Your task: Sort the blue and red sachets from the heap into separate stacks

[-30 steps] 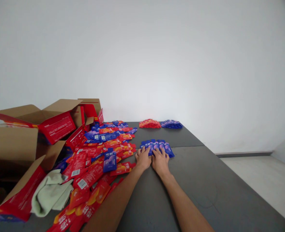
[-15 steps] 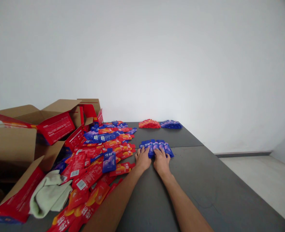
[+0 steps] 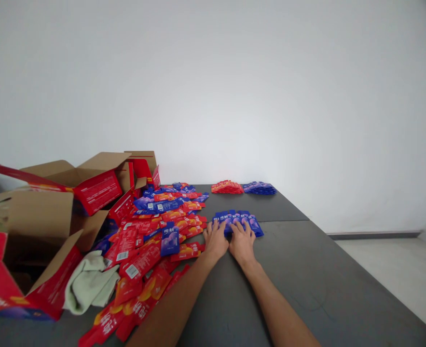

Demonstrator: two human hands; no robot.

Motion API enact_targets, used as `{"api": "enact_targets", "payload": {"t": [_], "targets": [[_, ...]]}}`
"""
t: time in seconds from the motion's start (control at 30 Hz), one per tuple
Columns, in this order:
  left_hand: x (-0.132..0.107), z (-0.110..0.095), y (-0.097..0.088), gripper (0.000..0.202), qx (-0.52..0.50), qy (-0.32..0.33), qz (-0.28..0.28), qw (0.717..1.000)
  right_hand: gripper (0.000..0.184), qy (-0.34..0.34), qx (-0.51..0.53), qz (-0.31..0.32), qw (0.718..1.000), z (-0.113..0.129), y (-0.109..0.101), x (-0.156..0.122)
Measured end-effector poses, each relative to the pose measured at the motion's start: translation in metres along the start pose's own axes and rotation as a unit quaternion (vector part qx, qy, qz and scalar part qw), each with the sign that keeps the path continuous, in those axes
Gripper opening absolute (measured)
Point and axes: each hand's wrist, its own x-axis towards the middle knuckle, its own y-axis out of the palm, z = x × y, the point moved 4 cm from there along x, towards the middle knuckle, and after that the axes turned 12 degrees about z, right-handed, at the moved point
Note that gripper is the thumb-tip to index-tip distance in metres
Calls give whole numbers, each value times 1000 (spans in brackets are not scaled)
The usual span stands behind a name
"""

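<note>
At 12 o'clock from the wrists, a row of overlapping blue packets (image 3: 237,217) is touched by the left hand (image 3: 216,240) and right hand (image 3: 241,240), both loosely spread, nothing gripped. Loose packets (image 3: 140,262) are heaped at 9 o'clock; beyond the row, a red stack (image 3: 227,187) and blue stack (image 3: 259,188) are set.
</note>
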Motion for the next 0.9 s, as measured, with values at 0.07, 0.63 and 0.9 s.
{"api": "enact_targets", "payload": {"t": [0.07, 0.63, 0.9], "targets": [[-10, 5, -10, 66, 2, -11, -9, 1000, 45, -8, 7, 3, 1000, 10, -2, -3], [-84, 120, -77, 59, 59, -133, -109, 983, 40, -125, 135, 79, 980, 136, 28, -24], [-111, 159, -89, 60, 19, -125, -86, 988, 52, -177, 125, 131, 967, 164, 45, -39]]}}
